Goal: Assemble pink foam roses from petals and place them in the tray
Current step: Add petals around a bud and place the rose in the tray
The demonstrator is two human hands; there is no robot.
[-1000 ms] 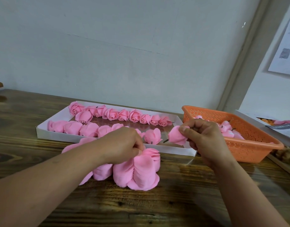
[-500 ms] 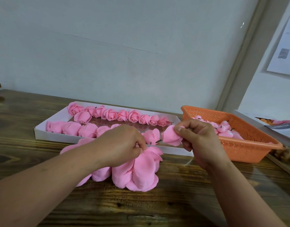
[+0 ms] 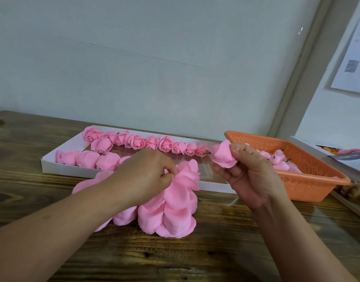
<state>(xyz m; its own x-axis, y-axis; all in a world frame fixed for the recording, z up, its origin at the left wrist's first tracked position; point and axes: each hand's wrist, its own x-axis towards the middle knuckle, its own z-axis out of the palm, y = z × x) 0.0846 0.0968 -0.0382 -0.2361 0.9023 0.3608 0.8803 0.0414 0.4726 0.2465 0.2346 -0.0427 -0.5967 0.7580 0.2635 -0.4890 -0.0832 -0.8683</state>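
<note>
A shallow white tray (image 3: 53,165) lies along the back of the wooden desk (image 3: 175,259), close to the wall. Its far row holds finished pink roses (image 3: 165,144) set side by side, their spiral centres facing forward; one more rose (image 3: 102,145) sits just in front of that row at the left end. The near row holds rounder pink blooms (image 3: 87,159), running from the left wall of the tray until the left hand hides the rest. The middle and right part of the tray floor shows bare and shiny.

Right of the tray, touching or nearly touching its end, stands an orange perforated basket (image 3: 309,180). Inside it lie small pink buds (image 3: 278,157) with short dark stems.

In front of the tray a pile of loose pink petals (image 3: 171,216) rests on the desk, overlapping the tray's near wall. The left hand (image 3: 142,176) lies on top of this pile, its fingers (image 3: 171,171) curled and pinching a petal at the upper edge of the pile. The right hand (image 3: 252,176) is raised above the desk between tray and basket; its thumb and fingers pinch a partly built rose (image 3: 222,153), whose dark stem points left toward the tray's far row. This hand covers the tray's right end and the basket's near-left corner.

At the far right edge sit printed papers (image 3: 350,154), and a sheet (image 3: 356,58) hangs on the wall above.
</note>
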